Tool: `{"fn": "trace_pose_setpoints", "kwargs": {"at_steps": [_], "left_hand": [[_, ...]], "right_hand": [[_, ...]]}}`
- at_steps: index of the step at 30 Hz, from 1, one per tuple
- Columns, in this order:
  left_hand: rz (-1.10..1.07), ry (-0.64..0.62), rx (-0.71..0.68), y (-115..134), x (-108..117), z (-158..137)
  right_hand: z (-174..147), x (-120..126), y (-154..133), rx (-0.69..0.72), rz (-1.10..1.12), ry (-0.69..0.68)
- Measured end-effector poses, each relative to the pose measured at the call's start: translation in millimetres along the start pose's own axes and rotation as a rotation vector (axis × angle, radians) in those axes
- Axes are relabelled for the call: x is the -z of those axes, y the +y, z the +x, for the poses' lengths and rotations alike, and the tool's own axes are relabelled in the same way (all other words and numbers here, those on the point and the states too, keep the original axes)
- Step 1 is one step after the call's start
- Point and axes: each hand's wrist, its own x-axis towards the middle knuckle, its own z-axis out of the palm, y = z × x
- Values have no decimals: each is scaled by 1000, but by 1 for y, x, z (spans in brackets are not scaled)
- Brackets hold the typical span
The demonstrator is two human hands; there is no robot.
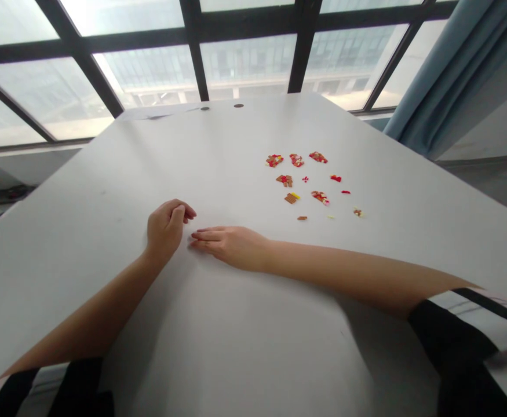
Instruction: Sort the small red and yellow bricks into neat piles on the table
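Note:
My left hand (165,227) rests on the white table (244,324), its fingers curled and the thumb laid against them. Whatever it may hold is hidden inside the fingers. Just to its right lies my right hand (231,246), fingers stretched out toward the left and nearly flat on the tabletop. A small gap separates the two hands. I see nothing clearly in the right hand. Beyond it, to the right, small building-block pieces lie in loose heaps, among them a mixed red and brown heap (274,160), a brown heap (285,180) and a red-white heap (321,197).
Further small pieces lie around the heaps, such as a red piece (335,178) and a brown piece (302,218). Two dark round spots (238,106) mark the table's far edge. Windows (248,63) stand behind it, with a blue curtain (448,87) at the right.

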Motion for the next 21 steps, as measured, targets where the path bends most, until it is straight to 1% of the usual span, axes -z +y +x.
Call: {"fn": "trace_pose_setpoints", "kwargs": {"at_steps": [2, 5, 10, 13, 17, 21], "left_hand": [[-2, 1, 9, -1, 0, 0], [-13, 4, 7, -3, -1, 1], [-22, -6, 23, -4, -3, 1], [-18, -2, 50, -3, -3, 2], [0, 1, 51, -1, -3, 1], [-1, 1, 60, 1, -2, 1]], "right_hand": [[1, -2, 2, -15, 7, -18], [-9, -3, 4, -49, 19, -3], [-41, -2, 3, -105, 21, 109], [-60, 1, 1, -115, 9, 158], [-85, 10, -2, -108, -23, 183], [-114, 20, -4, -167, -61, 201]]}}
